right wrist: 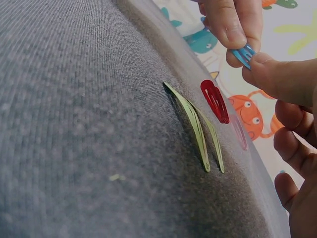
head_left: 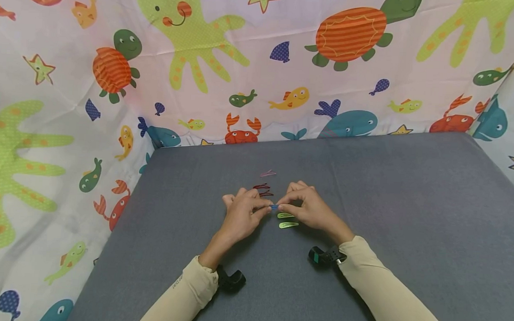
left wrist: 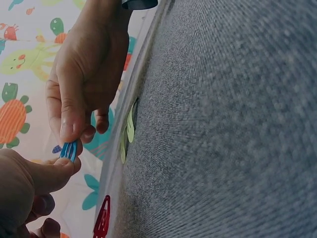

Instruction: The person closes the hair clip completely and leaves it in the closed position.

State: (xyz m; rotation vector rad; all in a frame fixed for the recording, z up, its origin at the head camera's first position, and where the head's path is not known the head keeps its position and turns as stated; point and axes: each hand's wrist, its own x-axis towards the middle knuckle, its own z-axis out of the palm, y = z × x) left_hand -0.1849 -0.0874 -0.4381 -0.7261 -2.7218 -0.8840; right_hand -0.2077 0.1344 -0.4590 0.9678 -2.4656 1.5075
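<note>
A blue snap hair clip is held between both hands above the table. My left hand pinches one end of it between thumb and forefinger. At its other end, the right hand pinches it the same way; the middle of the blue clip shows between the fingertips. Two light green hair clips lie on the table just below the right hand. Beyond the left hand lie dark red hair clips, partly hidden by its fingers. A pink hair clip lies farthest back.
The grey cloth-covered table reaches to a patterned curtain with sea animals at the back and sides. Black wrist devices hang under both forearms. A small pale green speck is on the cloth in the right wrist view.
</note>
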